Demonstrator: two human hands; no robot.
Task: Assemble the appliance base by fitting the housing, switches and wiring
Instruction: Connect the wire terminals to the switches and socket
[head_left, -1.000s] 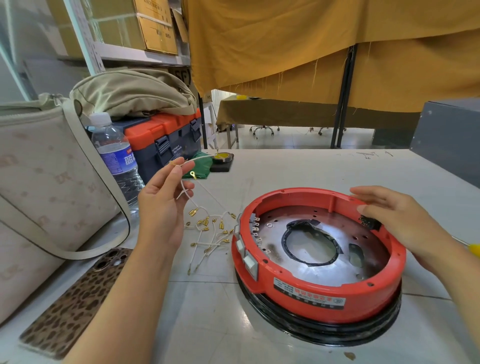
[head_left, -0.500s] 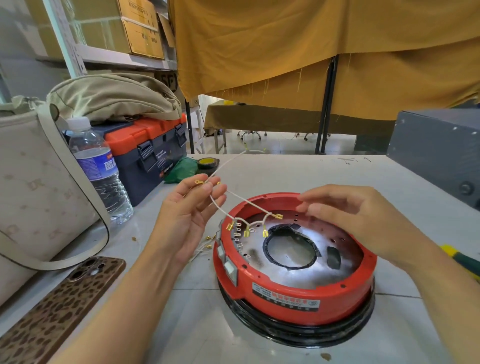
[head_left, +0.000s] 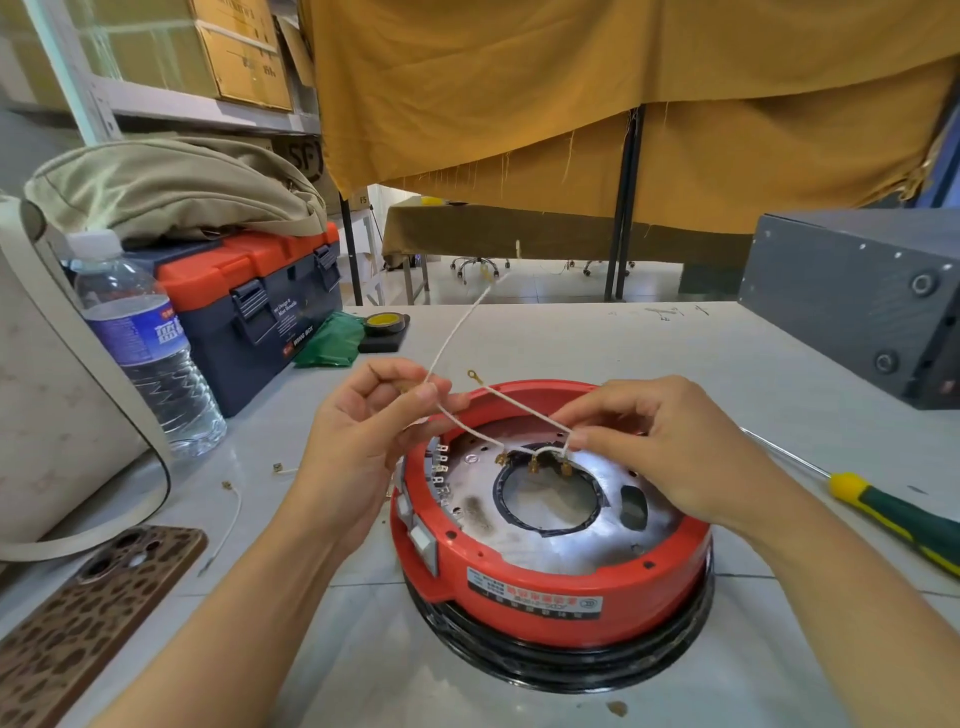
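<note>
Overhead, white wire (head_left: 457, 332) slanting up-right from hands (head_left: 358, 441).

Quantities in view:
- One round red plastic appliance base (head_left: 550, 577).
- Two white rocker switches (head_left: 418, 530) on its left wall.
- Two bare hands: left hand (head_left: 358, 441), right hand (head_left: 670, 447).
- One clear plastic water bottle (head_left: 148, 353).
- One orange-lidded dark toolbox (head_left: 260, 301).
- One green-and-yellow-handled screwdriver (head_left: 893, 514).
- One leopard-print phone (head_left: 78, 613).
- One roll of yellow tape (head_left: 385, 323).
</note>
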